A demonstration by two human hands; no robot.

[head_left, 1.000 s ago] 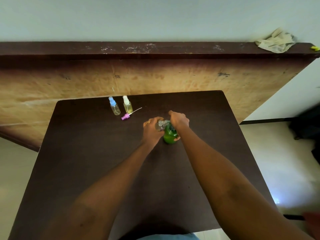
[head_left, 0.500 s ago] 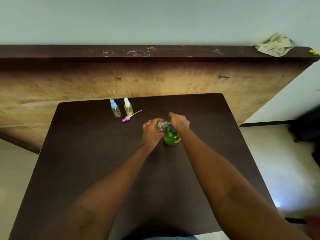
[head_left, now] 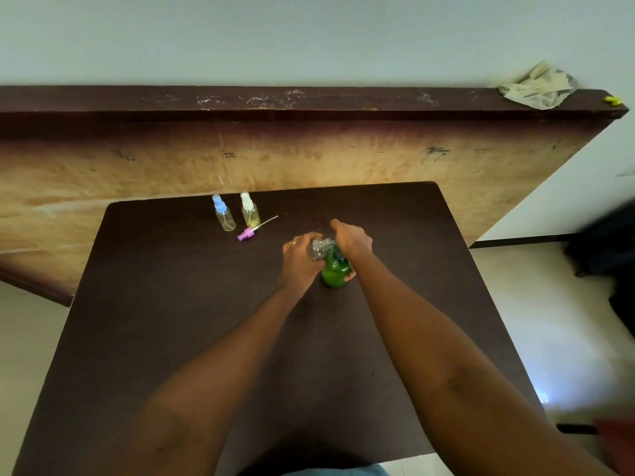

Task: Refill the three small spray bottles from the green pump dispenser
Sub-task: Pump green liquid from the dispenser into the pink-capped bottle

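Head view: two capped bottles, one held bottle, one dispenser.

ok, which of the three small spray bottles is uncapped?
The clear bottle in the left hand, at the green pump dispenser; its pink spray head lies on the table. The blue-capped bottle and white-capped bottle stand closed.

Bare table lies open at left and right; left hand gripping clear bottle and right hand gripping green pump dispenser block the centre; blue-capped bottle, white-capped bottle and pink spray head crowd the far-left; wooden board walls the far edge.
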